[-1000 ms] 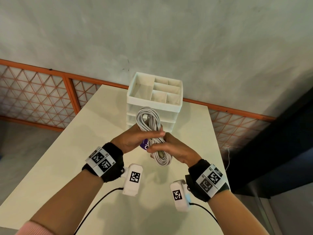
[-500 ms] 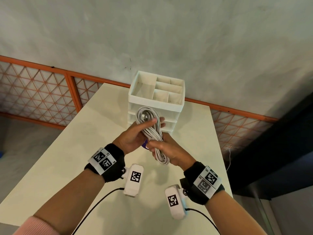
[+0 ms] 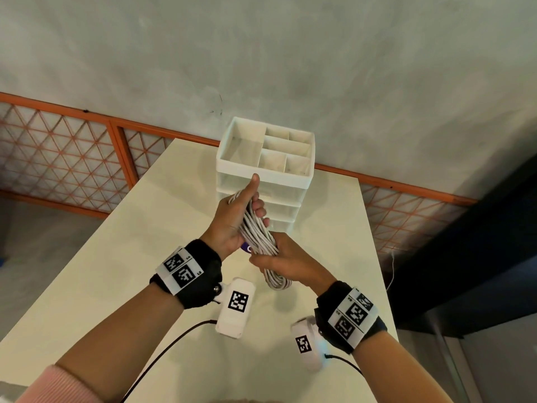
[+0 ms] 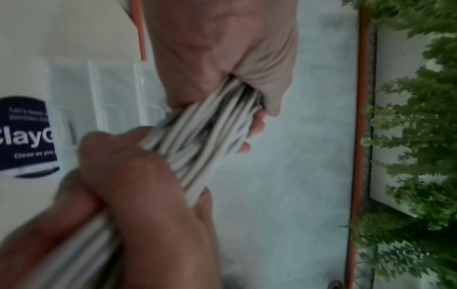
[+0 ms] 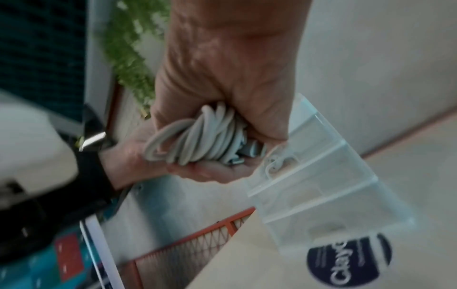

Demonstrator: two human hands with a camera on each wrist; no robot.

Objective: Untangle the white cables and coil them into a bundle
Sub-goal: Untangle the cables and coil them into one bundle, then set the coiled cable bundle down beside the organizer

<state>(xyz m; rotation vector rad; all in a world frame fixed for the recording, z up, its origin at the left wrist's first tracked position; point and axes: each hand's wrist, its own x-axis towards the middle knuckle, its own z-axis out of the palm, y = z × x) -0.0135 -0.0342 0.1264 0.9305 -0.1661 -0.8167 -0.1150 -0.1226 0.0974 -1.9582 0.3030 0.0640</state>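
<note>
Both hands' fingers (image 3: pixel 259 205) grip the white cable coil (image 3: pixel 258 234) above a round "Clayo" label (image 5: pixel 348 260).

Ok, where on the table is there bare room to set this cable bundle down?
Bare tabletop lies left of the left hand, between table edge and drawer organizer. It is crowded under the cable bundle, where the purple-labelled thing sits.
</note>
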